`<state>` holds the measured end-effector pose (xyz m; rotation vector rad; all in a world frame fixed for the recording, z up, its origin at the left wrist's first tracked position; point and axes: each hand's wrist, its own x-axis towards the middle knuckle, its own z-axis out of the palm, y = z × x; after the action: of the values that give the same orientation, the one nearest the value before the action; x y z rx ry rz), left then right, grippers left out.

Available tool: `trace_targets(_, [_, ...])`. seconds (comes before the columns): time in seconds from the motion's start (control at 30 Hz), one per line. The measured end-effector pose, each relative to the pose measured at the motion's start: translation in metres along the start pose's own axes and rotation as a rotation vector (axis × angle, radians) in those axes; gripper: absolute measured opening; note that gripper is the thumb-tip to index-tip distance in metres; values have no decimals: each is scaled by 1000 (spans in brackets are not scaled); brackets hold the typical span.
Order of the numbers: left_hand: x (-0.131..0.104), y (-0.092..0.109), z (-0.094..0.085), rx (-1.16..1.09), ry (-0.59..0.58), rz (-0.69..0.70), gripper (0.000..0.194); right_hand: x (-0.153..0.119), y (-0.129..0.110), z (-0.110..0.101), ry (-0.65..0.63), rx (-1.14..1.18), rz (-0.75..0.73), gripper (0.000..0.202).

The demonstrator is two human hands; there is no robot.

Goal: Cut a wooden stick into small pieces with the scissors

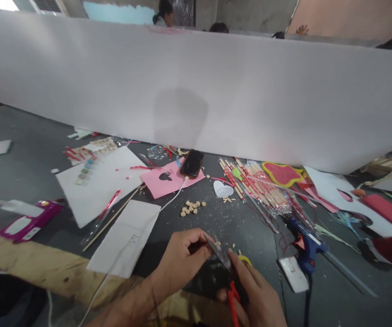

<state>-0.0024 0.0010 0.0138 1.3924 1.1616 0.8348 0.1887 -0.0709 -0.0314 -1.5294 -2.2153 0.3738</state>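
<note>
My right hand (259, 290) is closed around scissors with red handles (232, 305), low in the middle of the view. Their grey blades (220, 255) point up and left towards my left hand (189, 249). Thumb and forefinger of that hand are pinched together beside the blade tips; what they hold is too small to make out. A tiny pale stick piece (217, 244) shows by the blades. Part of a yellow curved object (244, 260) peeks out behind my right hand. Beyond the hands lies a cluster of small beige bead-like pieces (192, 208).
A tall white board (114, 86) stands across the back. A phone (192, 163) rests on pink paper (155, 184). On the right are bundled red-and-beige sticks (265, 190) and a blue glue gun (306, 247); on the left, white sheets (127, 236) and a purple power strip (32, 222).
</note>
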Motion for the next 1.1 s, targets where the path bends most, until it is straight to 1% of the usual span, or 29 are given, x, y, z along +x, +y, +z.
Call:
trace_targets(0.13, [0, -1, 1, 27, 17, 13, 11, 1, -3, 1, 22, -30, -27, 59])
trace_targets(0.4, [1, -2, 1, 48, 32, 24, 12, 2, 0, 1, 24, -30, -8, 54])
trace_targets(0.53, [3, -3, 1, 41, 19, 32, 12, 4, -1, 1, 36, 19, 22, 54])
trace_targets(0.77, [4, 0, 1, 64, 48, 37, 10, 4, -5, 1, 33, 12, 92, 56])
trace_targets(0.93, [3, -4, -1, 40, 1, 69, 11, 4, -7, -2, -5, 5, 104, 62])
trace_targets(1.1, [6, -6, -3, -40, -76, -2, 13, 3, -6, 1, -8, -10, 86, 64])
